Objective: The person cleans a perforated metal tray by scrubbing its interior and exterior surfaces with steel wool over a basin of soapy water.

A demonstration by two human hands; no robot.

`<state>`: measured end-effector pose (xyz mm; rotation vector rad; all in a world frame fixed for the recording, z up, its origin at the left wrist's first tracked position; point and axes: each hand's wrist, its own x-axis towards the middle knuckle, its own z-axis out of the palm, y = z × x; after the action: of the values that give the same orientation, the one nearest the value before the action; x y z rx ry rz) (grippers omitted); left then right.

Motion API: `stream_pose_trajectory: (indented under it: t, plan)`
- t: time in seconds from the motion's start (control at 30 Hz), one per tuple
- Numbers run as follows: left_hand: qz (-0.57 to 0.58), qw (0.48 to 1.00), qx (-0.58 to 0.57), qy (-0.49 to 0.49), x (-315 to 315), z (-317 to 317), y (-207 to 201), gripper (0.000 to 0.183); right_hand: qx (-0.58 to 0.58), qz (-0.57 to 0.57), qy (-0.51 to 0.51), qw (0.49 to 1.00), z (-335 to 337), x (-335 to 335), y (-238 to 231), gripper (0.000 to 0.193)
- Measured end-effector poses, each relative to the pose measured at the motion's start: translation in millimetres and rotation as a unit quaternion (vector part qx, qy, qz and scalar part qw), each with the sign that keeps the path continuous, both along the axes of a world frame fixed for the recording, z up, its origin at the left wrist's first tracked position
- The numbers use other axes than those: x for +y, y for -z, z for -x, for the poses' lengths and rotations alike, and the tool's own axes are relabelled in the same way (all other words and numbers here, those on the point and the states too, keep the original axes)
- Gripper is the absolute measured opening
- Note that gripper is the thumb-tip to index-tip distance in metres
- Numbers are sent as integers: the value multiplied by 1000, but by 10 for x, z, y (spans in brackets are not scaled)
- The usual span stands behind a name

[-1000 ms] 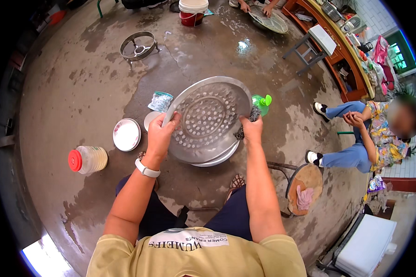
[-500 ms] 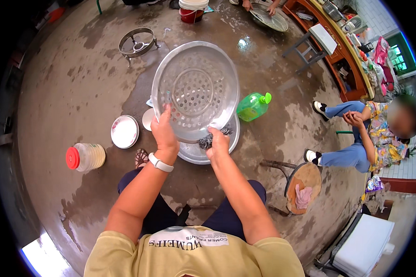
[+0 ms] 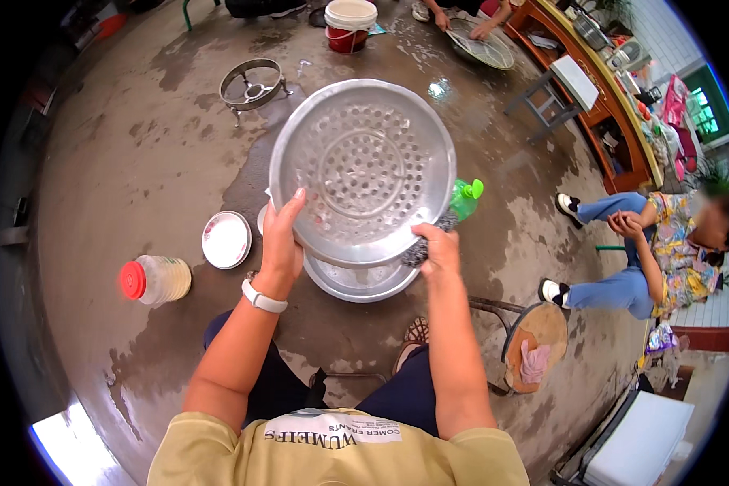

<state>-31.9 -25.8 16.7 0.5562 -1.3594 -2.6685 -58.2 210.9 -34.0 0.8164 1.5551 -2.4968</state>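
Observation:
Both my hands hold a round metal colander [image 3: 362, 174] tilted up, its holed inside facing me. My left hand [image 3: 279, 251] grips the near left rim, thumb on the inside wall. At the near right rim my right hand [image 3: 440, 247] is closed, thumb over the edge, with a grey scouring pad [image 3: 415, 257] bunched under it against the outer side. Below the colander a metal basin [image 3: 360, 285] rests on the floor, mostly covered. A green pump bottle [image 3: 466, 198] stands just beyond the right rim, partly hidden.
Left on the floor are stacked plates [image 3: 227, 240] and a red-lidded jar [image 3: 160, 279]. Farther off stand a metal ring stand [image 3: 253, 97], a bucket [image 3: 349, 36] and a stool [image 3: 575, 81]. Another person's hands work at a mesh sieve [image 3: 482, 49]. A round stool [image 3: 543, 328] is near right; a person [image 3: 636, 251] sits beyond.
The colander has moved right and turned more squarely toward me, now hiding much of the green bottle. My right hand has shifted right with it, scouring pad included.

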Motion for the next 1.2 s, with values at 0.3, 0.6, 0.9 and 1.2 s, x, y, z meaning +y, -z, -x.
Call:
stream_pose_trajectory:
  t: [0.3, 0.6, 0.9, 1.2]
  plan:
    - [9, 997, 37, 71, -225, 119, -99, 49, 40, -36, -39, 998, 34, 134, -202, 39]
    - [59, 998, 23, 21, -127, 128, -5, 57, 161, -324, 219, 906, 159, 129, 133, 40]
    - [118, 991, 25, 53, -6, 78, -6, 59, 321, -362, -9, 875, 221, -614, -523, 62]
    - [168, 986, 16, 8, 56, 79, 166, 59, 482, -532, -124, 686, 160, -1291, -663, 40]
